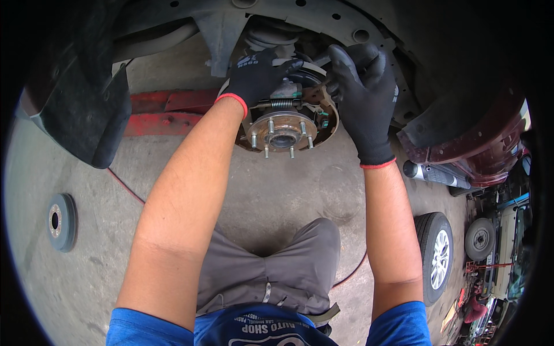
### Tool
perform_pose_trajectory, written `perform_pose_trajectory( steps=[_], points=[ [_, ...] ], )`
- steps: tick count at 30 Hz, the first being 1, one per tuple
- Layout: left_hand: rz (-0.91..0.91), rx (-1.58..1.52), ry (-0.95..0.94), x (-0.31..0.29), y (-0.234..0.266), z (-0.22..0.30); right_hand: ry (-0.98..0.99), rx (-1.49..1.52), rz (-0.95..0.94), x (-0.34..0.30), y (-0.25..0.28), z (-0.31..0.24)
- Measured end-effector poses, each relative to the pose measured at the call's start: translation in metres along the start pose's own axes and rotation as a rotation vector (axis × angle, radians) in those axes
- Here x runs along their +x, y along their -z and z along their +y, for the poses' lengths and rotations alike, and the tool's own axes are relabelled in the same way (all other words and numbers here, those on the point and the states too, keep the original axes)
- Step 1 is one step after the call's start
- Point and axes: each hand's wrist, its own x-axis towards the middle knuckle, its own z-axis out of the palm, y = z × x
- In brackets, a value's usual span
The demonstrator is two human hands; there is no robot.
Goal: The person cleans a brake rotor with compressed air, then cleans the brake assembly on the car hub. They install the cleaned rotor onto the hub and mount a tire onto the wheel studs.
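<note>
In front of me is an exposed drum brake assembly, with a rusty wheel hub [283, 131] carrying several bare studs. A coiled spring [278, 104] runs across above the hub. Curved brake shoes flank it, the right one [330, 118] plainly visible. My left hand [257, 75], in a black glove with a red cuff, lies over the assembly's upper left; one digit stretches right and the others are mostly hidden. My right hand [369, 95], gloved alike, is at the upper right with its fingers curled inward. What they hold, if anything, cannot be made out.
Overhead is the vehicle's underside [334, 26], with a dark liner [86, 115] hanging left. A red metal bar [156, 124] lies behind the brake. A brake drum [62, 222] rests on the floor at left, a wheel [437, 256] at right. A red hose [124, 185] crosses the floor.
</note>
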Motion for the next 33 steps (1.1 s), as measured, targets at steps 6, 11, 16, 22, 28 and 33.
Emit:
perform_pose_trajectory(
  steps=[6,11,16,22,28,33],
  points=[
    [-0.026,-0.010,0.003,-0.001,0.001,0.000,0.119,-0.372,-0.034,0.017,0.002,-0.005],
    [-0.046,-0.018,0.022,0.000,0.001,0.001,0.226,-0.456,-0.054,0.026,-0.002,0.003],
    [-0.039,-0.007,0.006,0.000,0.001,0.000,0.423,-0.626,-0.044,0.034,-0.005,0.009],
    [-0.031,-0.008,-0.012,0.000,0.002,-0.001,0.312,-0.425,-0.040,0.040,-0.013,0.002],
    [-0.034,-0.011,0.000,0.000,0.003,0.000,0.231,-0.310,-0.040,0.045,-0.015,-0.003],
    [-0.038,-0.041,0.026,-0.001,0.003,0.002,0.191,-0.191,-0.042,0.052,-0.018,0.001]
  ],
)
